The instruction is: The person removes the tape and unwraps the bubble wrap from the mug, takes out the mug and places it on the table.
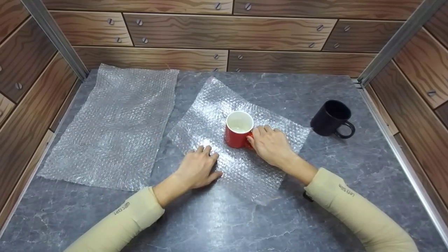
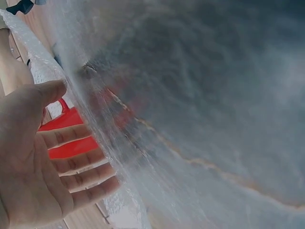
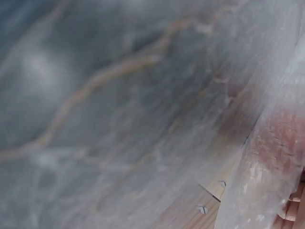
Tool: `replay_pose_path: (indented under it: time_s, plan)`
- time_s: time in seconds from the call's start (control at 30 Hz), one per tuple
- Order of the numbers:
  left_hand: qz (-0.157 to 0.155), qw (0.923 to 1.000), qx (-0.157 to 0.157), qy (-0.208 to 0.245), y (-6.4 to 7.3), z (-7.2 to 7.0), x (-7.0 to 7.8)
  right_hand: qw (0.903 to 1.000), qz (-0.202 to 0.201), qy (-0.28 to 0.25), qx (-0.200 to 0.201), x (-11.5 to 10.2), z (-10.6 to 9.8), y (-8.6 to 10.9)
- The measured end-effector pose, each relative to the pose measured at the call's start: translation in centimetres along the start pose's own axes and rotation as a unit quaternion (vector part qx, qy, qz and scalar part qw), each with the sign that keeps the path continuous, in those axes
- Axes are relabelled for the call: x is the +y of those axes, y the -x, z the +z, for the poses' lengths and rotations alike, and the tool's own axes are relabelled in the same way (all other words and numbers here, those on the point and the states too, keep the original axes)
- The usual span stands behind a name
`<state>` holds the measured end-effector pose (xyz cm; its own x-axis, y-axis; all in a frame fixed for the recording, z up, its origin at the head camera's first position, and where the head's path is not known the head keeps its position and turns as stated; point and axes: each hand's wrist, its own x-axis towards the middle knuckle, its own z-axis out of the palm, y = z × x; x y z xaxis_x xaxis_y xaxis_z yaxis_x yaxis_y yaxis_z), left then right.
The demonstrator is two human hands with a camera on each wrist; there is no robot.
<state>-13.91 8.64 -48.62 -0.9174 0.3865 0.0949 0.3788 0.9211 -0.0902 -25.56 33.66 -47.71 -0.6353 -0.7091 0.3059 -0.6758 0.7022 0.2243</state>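
A red mug (image 1: 233,140) with a white inside stands upright on a sheet of bubble wrap (image 1: 217,99) that lies turned at an angle. Its handle points right, and my right hand (image 1: 271,145) grips it there. My left hand (image 1: 197,168) rests flat on the wrap's near left part, fingers and thumb spread, holding nothing. In the left wrist view the straight fingers of the left hand (image 2: 28,157) overlap the red mug (image 2: 71,147). The right wrist view shows mostly tabletop, with bubble wrap (image 3: 252,186) along its right side.
A second, larger sheet of bubble wrap (image 1: 122,129) covers the table's left side. At the right stands a black mug (image 1: 323,122), close to the angled sheet's right corner. Wood-patterned walls (image 1: 231,31) enclose the grey marbled table (image 1: 210,227) at the back and sides.
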Motion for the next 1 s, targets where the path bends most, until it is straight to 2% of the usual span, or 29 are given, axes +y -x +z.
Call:
replay_pose_path:
  time_s: [0.53, 0.77, 1.0]
  plan:
    - [0.009, 0.9999, 0.009, -0.007, 0.0, -0.2, -0.3, 0.9993, -0.019, -0.022, 0.021, 0.8, -0.2, 0.6]
    - [0.001, 1.0, -0.002, -0.001, 0.0, -0.3, -0.4, 0.9988, -0.029, -0.016, 0.036, 1.0, -0.4, 0.9]
    - [-0.004, 0.9999, -0.01, 0.012, 0.0, -0.3, -0.5, 0.999, -0.029, -0.022, 0.026, 1.1, -0.5, 1.2]
